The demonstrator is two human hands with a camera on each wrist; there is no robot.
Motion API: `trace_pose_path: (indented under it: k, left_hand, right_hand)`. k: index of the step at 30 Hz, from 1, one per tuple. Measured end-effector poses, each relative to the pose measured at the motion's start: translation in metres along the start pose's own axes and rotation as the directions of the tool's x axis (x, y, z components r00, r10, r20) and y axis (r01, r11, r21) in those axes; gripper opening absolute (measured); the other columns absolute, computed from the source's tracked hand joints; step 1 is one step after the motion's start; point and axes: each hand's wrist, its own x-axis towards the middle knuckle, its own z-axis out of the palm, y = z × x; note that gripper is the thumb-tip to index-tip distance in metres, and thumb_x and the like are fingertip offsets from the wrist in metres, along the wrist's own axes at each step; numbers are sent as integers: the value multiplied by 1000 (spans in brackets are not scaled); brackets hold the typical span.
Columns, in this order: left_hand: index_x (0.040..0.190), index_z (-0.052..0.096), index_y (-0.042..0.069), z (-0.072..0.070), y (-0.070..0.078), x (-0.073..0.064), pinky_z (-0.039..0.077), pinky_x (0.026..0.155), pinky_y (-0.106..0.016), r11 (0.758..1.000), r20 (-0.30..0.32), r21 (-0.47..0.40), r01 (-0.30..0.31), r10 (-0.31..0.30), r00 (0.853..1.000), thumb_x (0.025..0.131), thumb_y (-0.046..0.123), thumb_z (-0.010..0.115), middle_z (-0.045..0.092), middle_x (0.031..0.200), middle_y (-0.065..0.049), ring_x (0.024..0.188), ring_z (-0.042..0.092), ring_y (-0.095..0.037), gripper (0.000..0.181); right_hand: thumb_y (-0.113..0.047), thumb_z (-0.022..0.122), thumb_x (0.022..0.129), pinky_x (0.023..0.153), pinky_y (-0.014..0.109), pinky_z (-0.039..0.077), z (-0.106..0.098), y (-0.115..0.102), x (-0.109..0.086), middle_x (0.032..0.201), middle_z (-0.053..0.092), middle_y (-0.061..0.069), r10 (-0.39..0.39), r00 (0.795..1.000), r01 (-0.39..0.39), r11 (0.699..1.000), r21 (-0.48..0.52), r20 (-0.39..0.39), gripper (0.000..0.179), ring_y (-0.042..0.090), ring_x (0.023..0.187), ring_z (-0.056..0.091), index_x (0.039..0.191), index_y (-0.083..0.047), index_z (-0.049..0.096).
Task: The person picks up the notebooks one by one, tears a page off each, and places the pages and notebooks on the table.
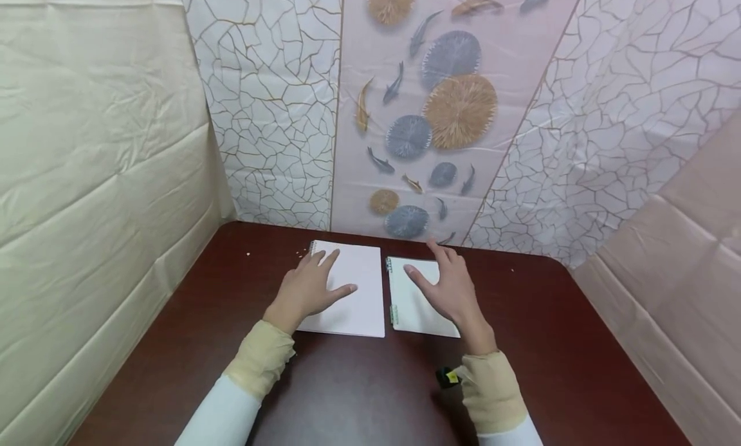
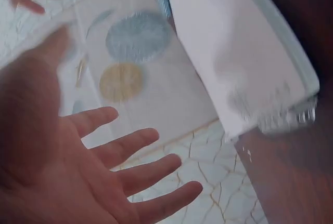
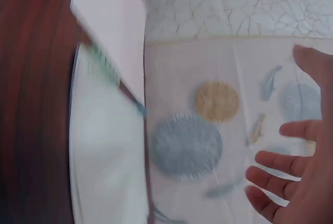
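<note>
Two spiral notebooks lie side by side on a dark red-brown table, blank pages upward. The larger notebook (image 1: 361, 291) is on the left, its binding toward the left side. Above its left part hovers my left hand (image 1: 303, 291), fingers spread and holding nothing. The smaller notebook (image 1: 413, 311), with green rings on its left edge, lies to the right. Over its right part is my right hand (image 1: 454, 288), fingers apart and likewise holding nothing. Both wrist views show the palms bare, the left hand (image 2: 78, 172) and the right hand (image 3: 307, 177) apart from the pages.
A small black object with a yellow mark (image 1: 447, 377) sits near the right wrist. White specks (image 1: 301, 253) lie beside the larger notebook. A patterned cloth (image 1: 405, 111) hangs behind the table (image 1: 347, 394), and a beige cloth (image 1: 104, 176) hangs on the left.
</note>
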Motion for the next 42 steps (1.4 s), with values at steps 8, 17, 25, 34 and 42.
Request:
trace_pose_path:
  k: [8, 17, 25, 34, 42]
  left_hand:
    - [150, 55, 4, 7, 10, 10, 59, 85, -61, 980, -18, 130, 148, -147, 989, 97, 51, 74, 58, 143, -28, 122, 61, -49, 73]
    - [141, 60, 5, 22, 30, 16, 57, 87, -60, 980, 13, 137, 144, -147, 989, 91, 58, 78, 64, 128, -23, 116, 63, -48, 75]
    - [155, 50, 3, 35, 31, 15, 56, 87, -68, 930, 123, 206, 304, -333, 935, 89, 74, 71, 50, 148, -33, 135, 48, -58, 98]
    - [151, 55, 5, 52, 47, 7, 49, 97, -74, 939, 52, 234, 253, -272, 961, 85, 79, 70, 48, 151, -37, 139, 44, -60, 100]
    - [143, 61, 7, 64, 74, 13, 58, 83, -64, 942, 59, 267, 204, -227, 972, 93, 64, 71, 57, 139, -33, 122, 57, -57, 77]
  right_hand:
    - [-48, 65, 105, 77, 45, 56, 27, -14, 22, 111, 70, 15, 24, 996, -36, 988, 152, 82, 56, 29, 90, 67, 142, -6, 62]
    - [-28, 63, 107, 67, 40, 64, 64, -20, 45, 94, 76, 21, 175, 937, -273, 907, 320, 303, 35, 34, 79, 77, 113, 5, 72]
    - [-25, 58, 109, 73, 37, 65, 78, -29, 52, 99, 72, 25, 338, 820, -498, 819, 285, 462, 41, 30, 79, 75, 123, 13, 64]
    - [-23, 56, 107, 72, 37, 65, 90, -30, 60, 95, 72, 21, 433, 756, -577, 794, 189, 490, 28, 25, 73, 72, 111, 4, 63]
    - [-22, 55, 106, 67, 33, 60, 92, -27, 57, 79, 67, 9, 427, 758, -574, 796, 193, 493, 24, 18, 66, 65, 101, 0, 64]
